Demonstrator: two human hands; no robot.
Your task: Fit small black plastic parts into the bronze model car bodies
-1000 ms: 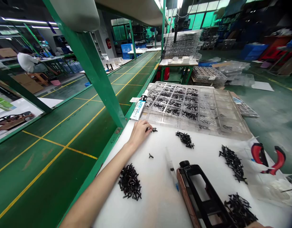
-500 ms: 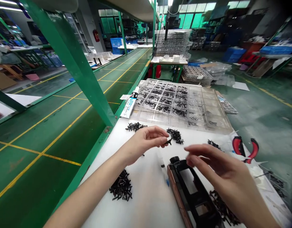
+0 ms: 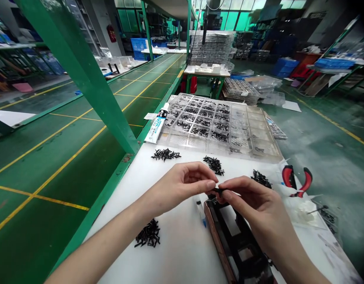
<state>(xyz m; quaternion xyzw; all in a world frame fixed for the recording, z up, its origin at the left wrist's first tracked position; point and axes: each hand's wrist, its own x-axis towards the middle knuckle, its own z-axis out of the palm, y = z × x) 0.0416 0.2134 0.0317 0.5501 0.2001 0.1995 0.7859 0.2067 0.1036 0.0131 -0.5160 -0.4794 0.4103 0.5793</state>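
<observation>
Left hand (image 3: 184, 181) and right hand (image 3: 255, 197), fingertips nearly together, pinch one small black piece (image 3: 218, 190) near the long black-and-brown frame's (image 3: 239, 239) far end. White tabletop (image 3: 178, 244) gives room leftward to a green metal rail (image 3: 111, 193); beyond, a clear plastic compartment tray (image 3: 260, 128).

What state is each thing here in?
Small black part: held at fingertips of left hand and right hand
Small black parts in piles: loose
Long black frame: lying on white tabletop
Clear plastic compartment tray: partly filled
White-and-blue tube: lying down
Red-and-black tool handles: spread
</observation>
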